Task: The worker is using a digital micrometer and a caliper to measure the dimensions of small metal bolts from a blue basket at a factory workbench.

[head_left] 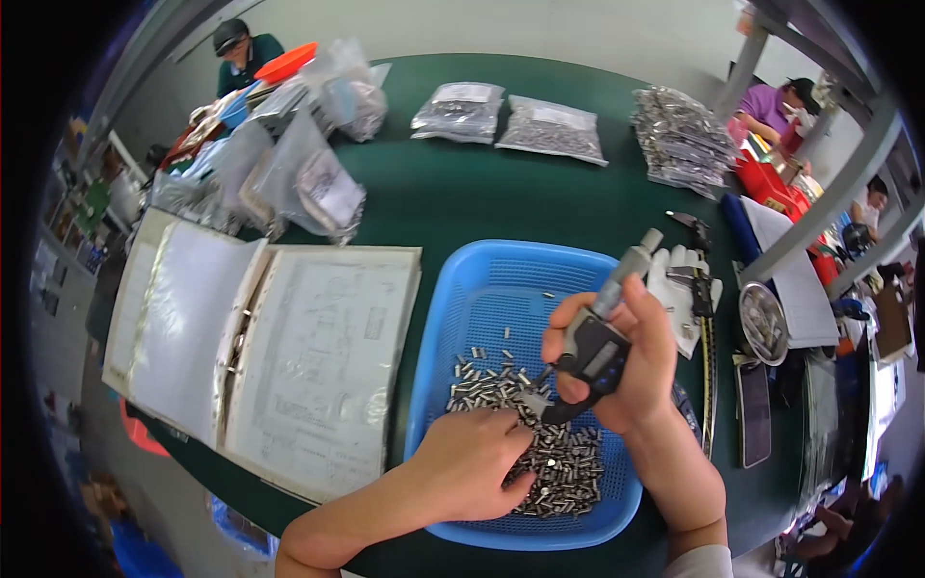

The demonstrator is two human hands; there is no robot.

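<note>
Open binder (pixel 279 356) of drawings, bagged parts (pixel 551 128), white glove (pixel 679 289), green table (pixel 482 202)

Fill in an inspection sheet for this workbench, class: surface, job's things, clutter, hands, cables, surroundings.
Surface: dark green table.
Job's things: blue basket holding small metal pins; digital micrometer.
Clutter: open binder of drawings, bagged parts, white glove, caliper.
Hands: left hand rests on the pins; right hand grips the micrometer.
Cables: nothing seen.
Surroundings: other people seated at the far edges.
</note>
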